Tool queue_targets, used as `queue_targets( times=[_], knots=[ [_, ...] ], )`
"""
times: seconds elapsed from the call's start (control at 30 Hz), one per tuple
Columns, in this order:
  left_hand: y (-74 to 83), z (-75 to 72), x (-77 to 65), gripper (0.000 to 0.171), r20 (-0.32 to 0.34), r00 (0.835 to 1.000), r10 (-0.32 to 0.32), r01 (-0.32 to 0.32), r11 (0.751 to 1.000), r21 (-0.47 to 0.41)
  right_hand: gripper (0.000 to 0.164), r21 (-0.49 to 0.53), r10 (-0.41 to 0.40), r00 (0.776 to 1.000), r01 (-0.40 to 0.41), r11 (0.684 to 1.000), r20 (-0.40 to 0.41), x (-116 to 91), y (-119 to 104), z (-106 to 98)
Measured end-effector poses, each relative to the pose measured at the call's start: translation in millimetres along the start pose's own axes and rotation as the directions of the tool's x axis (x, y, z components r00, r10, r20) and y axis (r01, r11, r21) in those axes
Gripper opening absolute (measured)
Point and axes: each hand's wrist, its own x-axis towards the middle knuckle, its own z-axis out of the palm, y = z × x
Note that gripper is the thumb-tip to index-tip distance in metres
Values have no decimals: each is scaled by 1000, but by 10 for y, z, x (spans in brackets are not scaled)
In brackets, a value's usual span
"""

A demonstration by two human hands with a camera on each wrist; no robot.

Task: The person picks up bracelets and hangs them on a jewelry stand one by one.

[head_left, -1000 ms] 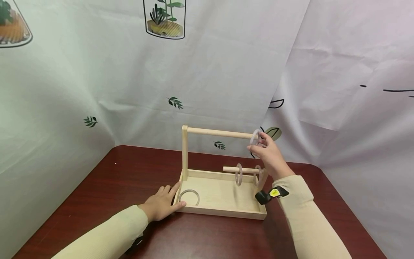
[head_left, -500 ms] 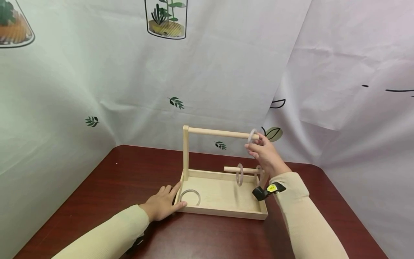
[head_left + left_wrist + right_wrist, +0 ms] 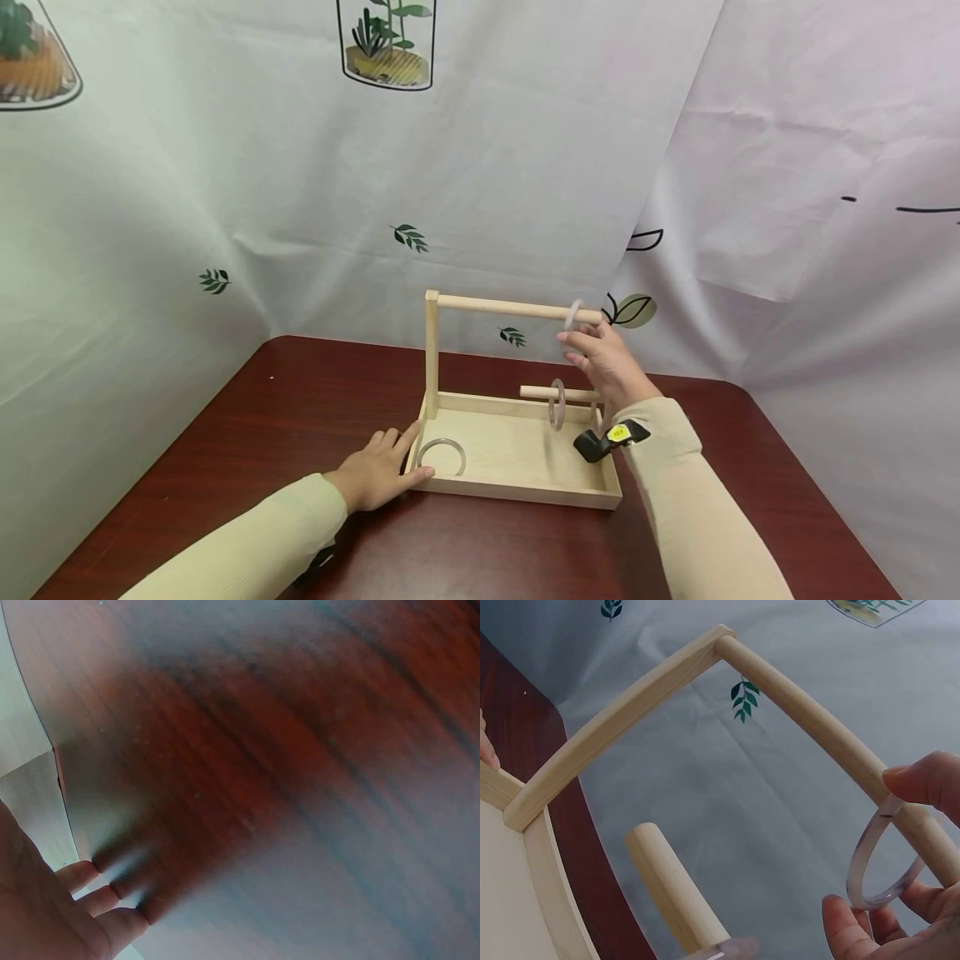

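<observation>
My right hand (image 3: pixel 613 367) holds a pale translucent bangle (image 3: pixel 572 317) that encircles the upper rod (image 3: pixel 502 307) of a wooden stand, near its free right end. In the right wrist view, the thumb is at the top of this bangle (image 3: pixel 861 859) and the fingers touch its lower part. Another bangle (image 3: pixel 560 408) hangs around the shorter lower rod (image 3: pixel 534 392). Flat in the left front corner of the wooden tray base (image 3: pixel 517 493) lies a further bangle (image 3: pixel 442 441). My left hand (image 3: pixel 375 473) rests at that corner, its thumb on the front rim and fingers along the left side.
A wooden post (image 3: pixel 431 358) rises from the tray's left side and carries the upper rod. The stand sits on a dark red wooden table (image 3: pixel 465 550). Behind it hangs a white printed cloth (image 3: pixel 510 183). My right wrist partly covers the tray's right end.
My right hand has moved left, sliding the bangle from the upper rod's tip further along it. The left hand and the stand stay in place.
</observation>
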Motion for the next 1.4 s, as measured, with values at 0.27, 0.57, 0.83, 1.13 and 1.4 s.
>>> queue_targets(
  times=[0.27, 0.57, 0.83, 1.13, 1.4],
  knots=[
    [1, 4, -9, 84, -4, 1000, -2, 2, 1000, -5, 49, 87, 46, 999, -44, 995, -11, 33, 42, 64],
    [-22, 29, 8, 84, -12, 1000, -1, 1, 1000, 7, 69, 90, 50, 998, -52, 995, 26, 59, 99, 127],
    [-37, 47, 12, 86, -7, 1000, -2, 3, 1000, 20, 72, 103, 70, 996, -75, 992, 51, 72, 130, 177],
    [-32, 54, 14, 85, -3, 1000, 2, -2, 1000, 12, 67, 171, 102, 992, -115, 979, 80, 69, 154, 252],
    [-36, 53, 24, 85, -14, 1000, -4, 4, 1000, 0, 66, 183, 86, 986, -111, 977, 140, 104, 150, 325]
  ],
)
